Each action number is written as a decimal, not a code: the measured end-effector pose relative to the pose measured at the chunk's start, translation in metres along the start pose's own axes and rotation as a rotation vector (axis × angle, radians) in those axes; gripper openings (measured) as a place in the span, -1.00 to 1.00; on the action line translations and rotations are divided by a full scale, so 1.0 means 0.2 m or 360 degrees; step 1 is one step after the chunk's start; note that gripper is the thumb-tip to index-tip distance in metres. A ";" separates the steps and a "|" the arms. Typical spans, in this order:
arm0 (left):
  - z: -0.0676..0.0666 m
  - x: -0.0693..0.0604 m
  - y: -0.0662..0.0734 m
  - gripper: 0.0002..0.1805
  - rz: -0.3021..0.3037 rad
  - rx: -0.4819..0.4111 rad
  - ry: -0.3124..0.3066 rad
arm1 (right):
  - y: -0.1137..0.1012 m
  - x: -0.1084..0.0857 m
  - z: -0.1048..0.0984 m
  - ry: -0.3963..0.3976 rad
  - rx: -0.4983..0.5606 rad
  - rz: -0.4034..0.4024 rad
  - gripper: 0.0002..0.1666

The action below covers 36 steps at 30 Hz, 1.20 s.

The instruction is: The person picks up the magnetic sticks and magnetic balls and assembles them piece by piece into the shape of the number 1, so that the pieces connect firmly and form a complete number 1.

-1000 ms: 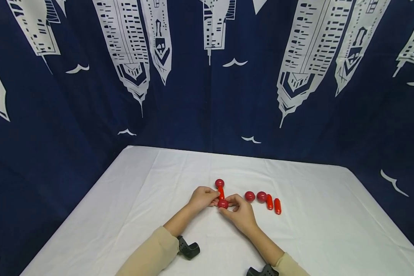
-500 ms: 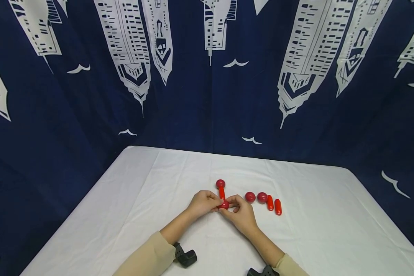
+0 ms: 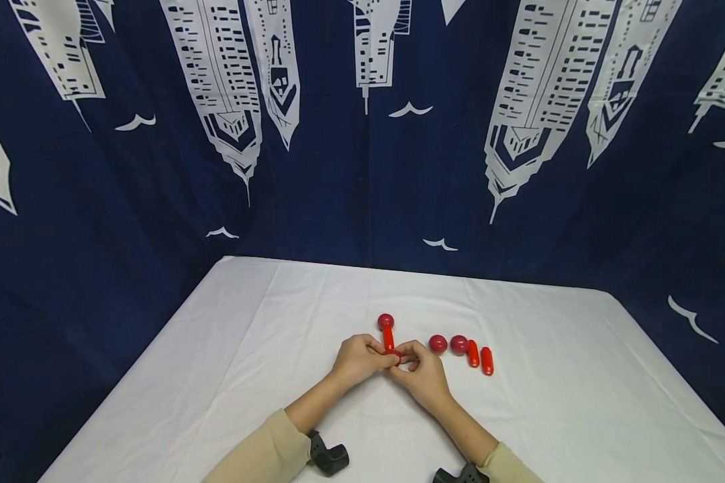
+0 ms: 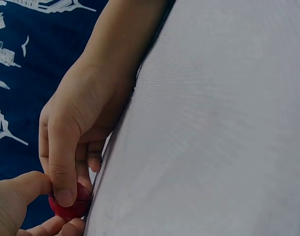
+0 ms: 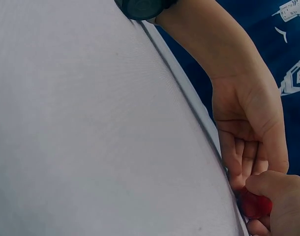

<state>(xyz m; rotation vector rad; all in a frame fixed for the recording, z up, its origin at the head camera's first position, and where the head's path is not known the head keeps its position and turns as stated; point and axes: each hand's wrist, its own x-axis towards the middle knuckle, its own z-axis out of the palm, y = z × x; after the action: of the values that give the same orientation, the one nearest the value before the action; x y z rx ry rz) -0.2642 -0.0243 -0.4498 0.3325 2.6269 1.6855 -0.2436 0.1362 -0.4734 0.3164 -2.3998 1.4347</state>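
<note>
A red rod (image 3: 388,337) lies on the white table with a red ball (image 3: 385,321) at its far end. At its near end is a second red ball (image 4: 70,208), mostly covered by fingers in the head view. My left hand (image 3: 358,361) pinches this near ball, its thumb laid over the top. From the other side my right hand (image 3: 423,376) pinches the same ball between thumb and fingers. In the left wrist view a dark seam crosses the ball, and the right thumb presses on it. The right wrist view shows the ball (image 5: 255,205) between both hands.
To the right of my hands, two more red balls (image 3: 438,345) lie in a row with two short red rods (image 3: 487,361). A white cloth covers the table (image 3: 266,315). Behind it hangs a dark blue curtain (image 3: 326,201) with white building prints.
My left hand has shifted from the rod's side toward the near ball, and its thumb now covers most of that ball. The right hand has barely moved.
</note>
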 end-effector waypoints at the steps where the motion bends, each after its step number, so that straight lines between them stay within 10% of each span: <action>1: 0.00 0.00 0.00 -0.71 -0.0004 0.0004 0.0007 | 0.00 0.00 0.00 0.0000 0.0003 0.0004 -0.69; 20: -0.02 0.06 0.00 -0.73 -0.0046 0.0050 0.0012 | -0.06 0.03 -0.05 -0.0061 -0.0040 -0.0023 -0.61; 36: 0.00 0.13 -0.07 -0.72 -0.0021 -0.0139 -0.0040 | -0.02 0.08 -0.50 0.0200 -0.0215 0.0176 -0.86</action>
<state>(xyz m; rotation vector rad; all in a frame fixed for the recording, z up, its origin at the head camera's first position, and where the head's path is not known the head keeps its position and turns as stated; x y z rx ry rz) -0.2920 -0.0257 -0.4595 0.3320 2.5230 1.7735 -0.2401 0.2220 -0.4211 0.0601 -2.4285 1.2879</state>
